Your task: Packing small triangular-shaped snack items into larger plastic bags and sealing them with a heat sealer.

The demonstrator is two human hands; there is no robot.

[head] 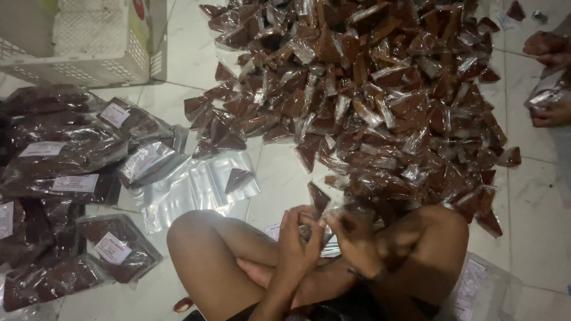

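Sitting cross-legged on the tiled floor (pixel 279 172), you are pinching one small brown triangular packet (pixel 319 196) between both hands at the lower centre of the frame. Your left hand (pixel 300 238) is closing its grip on the packet's lower end, and your right hand (pixel 351 235) is clenching beside it, fingertips meeting over what looks like a clear bag, though the dim light is hiding the detail. The packet's long axis is pointing up and away from your grip, toward the big heap of packets (pixel 380 95) filling the upper centre. Both hands are lying equally near it.
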